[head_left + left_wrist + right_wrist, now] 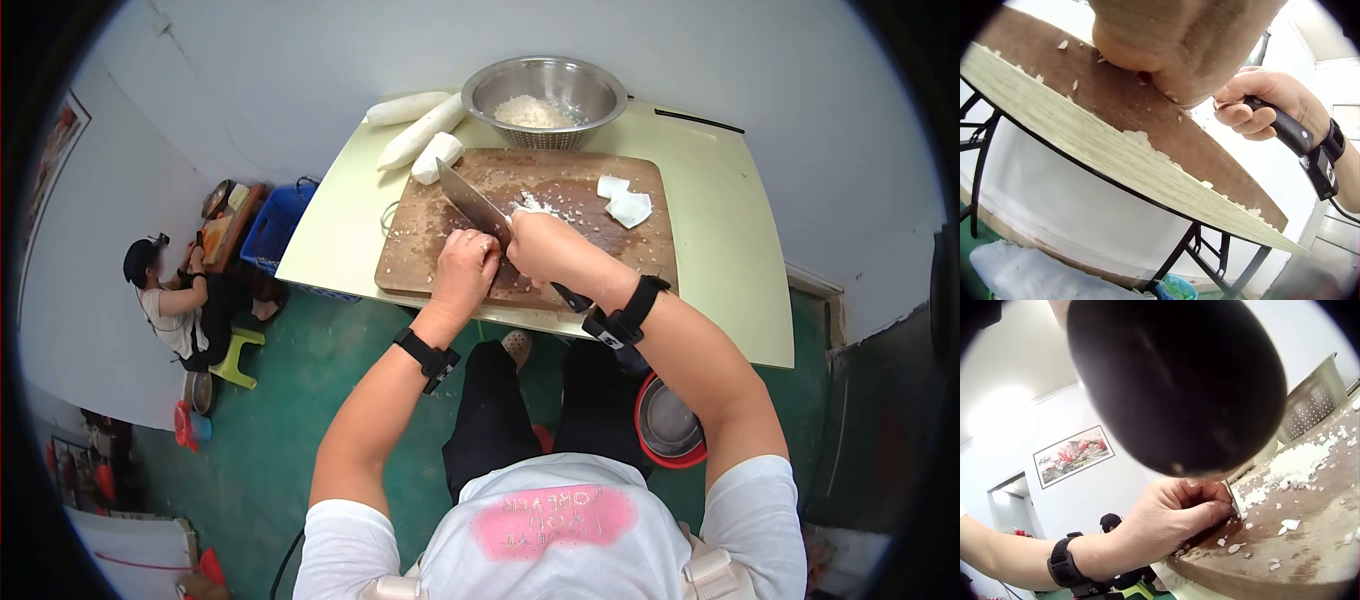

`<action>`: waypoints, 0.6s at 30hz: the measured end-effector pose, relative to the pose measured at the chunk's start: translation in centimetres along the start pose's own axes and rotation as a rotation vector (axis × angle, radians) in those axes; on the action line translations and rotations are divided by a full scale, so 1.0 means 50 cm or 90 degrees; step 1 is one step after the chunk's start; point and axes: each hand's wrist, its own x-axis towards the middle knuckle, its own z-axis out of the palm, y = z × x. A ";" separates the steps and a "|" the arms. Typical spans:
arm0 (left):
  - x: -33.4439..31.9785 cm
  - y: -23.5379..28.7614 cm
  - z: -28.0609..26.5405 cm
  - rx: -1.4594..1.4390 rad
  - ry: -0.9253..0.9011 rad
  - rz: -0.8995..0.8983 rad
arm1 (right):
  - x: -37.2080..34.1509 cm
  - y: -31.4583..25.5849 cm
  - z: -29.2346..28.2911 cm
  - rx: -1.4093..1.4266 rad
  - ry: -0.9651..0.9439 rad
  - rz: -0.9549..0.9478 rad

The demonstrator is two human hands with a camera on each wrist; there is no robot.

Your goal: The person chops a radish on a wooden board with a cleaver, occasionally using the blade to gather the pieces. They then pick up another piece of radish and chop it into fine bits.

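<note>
My right hand [550,246] grips the black handle [1282,127] of a broad kitchen knife [468,196], its blade down at the wooden cutting board [425,255]. Left of the blade, my left hand [465,268] rests on the board; its fingers are curled and its fingertips sit right against the blade [1235,499]. What lies under those fingers is hidden. Finely chopped white radish [1297,465] is heaped on the blade's other side. Two thin white slices [628,208] lie at the board's right, and a cut radish [437,158] at its upper left corner.
Behind the board stands a perforated steel colander [550,138] holding chopped radish. Two whole white radishes [420,136] lie left of it on the pale table [725,250]. A red basin [685,460] is on the floor by my legs. Another person [175,300] sits at the left.
</note>
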 end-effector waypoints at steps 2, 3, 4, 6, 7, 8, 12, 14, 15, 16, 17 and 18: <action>-0.002 0.004 -0.005 0.005 0.018 0.019 | 0.013 0.008 0.008 -0.018 -0.021 0.034; -0.003 0.005 -0.006 0.007 0.036 0.033 | 0.013 0.010 0.011 -0.016 -0.020 0.032; -0.003 0.004 -0.006 0.008 0.034 0.034 | 0.010 0.014 0.015 -0.027 0.012 0.015; -0.006 0.000 -0.008 -0.016 0.026 0.033 | 0.004 0.014 0.016 -0.033 0.045 0.000; -0.006 0.000 -0.007 -0.014 0.025 0.034 | -0.001 0.009 0.012 -0.026 0.030 0.010; -0.004 -0.001 -0.008 -0.016 0.016 0.021 | -0.002 0.004 0.009 -0.020 0.016 0.019; -0.004 -0.007 0.000 -0.002 0.033 0.025 | 0.002 0.022 0.018 -0.033 0.050 -0.020; -0.006 -0.009 0.002 -0.006 0.030 0.028 | -0.009 0.021 0.012 0.065 0.043 0.017; -0.005 -0.011 0.002 -0.010 0.029 0.030 | -0.015 0.019 0.008 0.064 0.041 0.015; -0.006 -0.011 0.001 -0.010 0.029 0.026 | -0.022 0.016 0.004 0.050 0.053 0.005; -0.006 -0.012 0.001 -0.007 0.031 0.025 | -0.027 0.017 0.005 0.037 0.065 -0.003; -0.006 -0.011 0.001 -0.005 0.031 0.025 | -0.027 0.021 0.010 0.037 0.063 0.000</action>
